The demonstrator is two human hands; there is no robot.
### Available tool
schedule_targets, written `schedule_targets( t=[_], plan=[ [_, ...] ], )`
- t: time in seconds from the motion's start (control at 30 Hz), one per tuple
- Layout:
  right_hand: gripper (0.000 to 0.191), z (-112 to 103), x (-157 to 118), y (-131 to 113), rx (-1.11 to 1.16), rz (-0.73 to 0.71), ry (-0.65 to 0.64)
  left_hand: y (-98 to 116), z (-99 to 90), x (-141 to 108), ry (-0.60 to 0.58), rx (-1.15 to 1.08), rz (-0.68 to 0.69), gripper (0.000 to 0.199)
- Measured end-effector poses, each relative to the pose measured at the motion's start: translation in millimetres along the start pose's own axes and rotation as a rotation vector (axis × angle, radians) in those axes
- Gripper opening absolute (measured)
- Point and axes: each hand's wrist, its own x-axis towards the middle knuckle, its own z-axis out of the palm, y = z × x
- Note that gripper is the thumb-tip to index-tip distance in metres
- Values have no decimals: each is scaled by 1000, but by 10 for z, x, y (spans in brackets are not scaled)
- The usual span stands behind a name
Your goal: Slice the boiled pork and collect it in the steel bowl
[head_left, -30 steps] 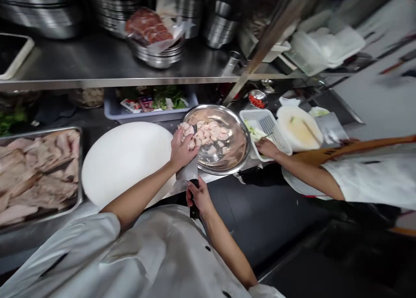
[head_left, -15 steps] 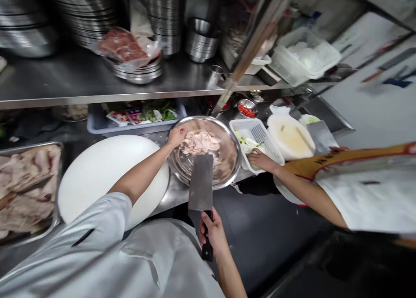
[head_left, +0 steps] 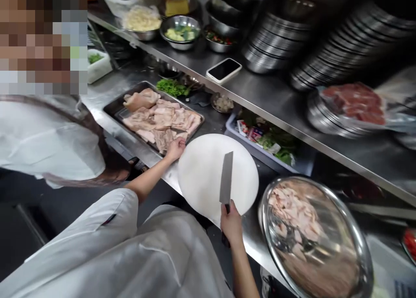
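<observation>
My right hand (head_left: 232, 224) is wrapped round the dark handle of a cleaver (head_left: 226, 178), whose blade lies over the round white cutting board (head_left: 198, 176). My left hand (head_left: 176, 149) is at the right front edge of a metal tray (head_left: 112, 111) holding large pieces of pale meat (head_left: 165, 116). Its fingers look curled at the meat, and the fingertips are hard to make out. To the right of the board stands a wide steel bowl (head_left: 365, 254) with cut pale meat (head_left: 297, 211) in it.
A person (head_left: 52, 137) in white stands at the left. Above the counter runs a steel shelf (head_left: 273, 98) with stacked bowls, filled bowls and a phone (head_left: 224, 70). A bluish bin (head_left: 266, 157) with greens and packets sits behind the board.
The view has swung left. My left hand has left the steel bowl and is now at the meat tray. The cleaver has moved from beside the bowl to over the board, still in my right hand.
</observation>
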Motion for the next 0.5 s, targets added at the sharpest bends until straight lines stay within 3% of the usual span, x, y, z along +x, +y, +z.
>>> schedule_targets(
  t=[0.13,0.27,0.33,0.5],
  plan=[
    [35,117,277,-149,-304,-49,64,-493,-441,-17,24,253,-36,29],
    [41,126,335,-207,-426,-100,125,-716,-659,227,40,405,-17,32],
    [44,156,316,-195,-465,-113,158,-755,-755,517,41,465,1,32],
    [60,292,226,-110,-594,-131,239,-793,-1067,1509,-5,601,-22,40]
  ],
)
